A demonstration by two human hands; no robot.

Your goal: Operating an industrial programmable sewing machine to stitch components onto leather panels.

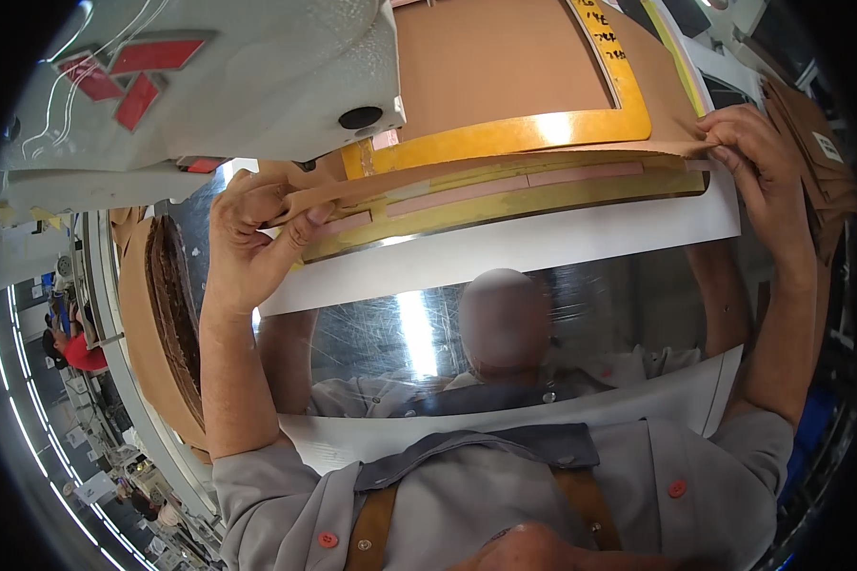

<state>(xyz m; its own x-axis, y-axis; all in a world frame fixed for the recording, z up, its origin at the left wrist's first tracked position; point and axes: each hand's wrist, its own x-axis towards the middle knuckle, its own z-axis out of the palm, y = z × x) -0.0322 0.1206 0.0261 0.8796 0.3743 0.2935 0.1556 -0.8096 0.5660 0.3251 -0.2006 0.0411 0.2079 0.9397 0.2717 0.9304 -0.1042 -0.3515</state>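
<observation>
A tan, flexible sheet (505, 62) that looks like fabric or leather spans between my hands, its near edge lifted. My left hand (257, 224) pinches the left end of that edge between thumb and fingers. At the right end my right hand (757, 167) grips the sheet's corner. On top of the sheet rests a yellow frame (514, 130) with handwriting on its right side. Below the lifted edge shows a yellowish template (552, 202) with pink strips (467, 195) along it. White sheeting (628, 231) lies under the template.
A pale machine head (257, 86) with red marks overhangs the upper left. A shiny metal plate (600, 305) reflects me in front. Stacked brown pieces stand at left (152, 333) and right (809, 152). Far left, a person in red (86, 355) is in the background.
</observation>
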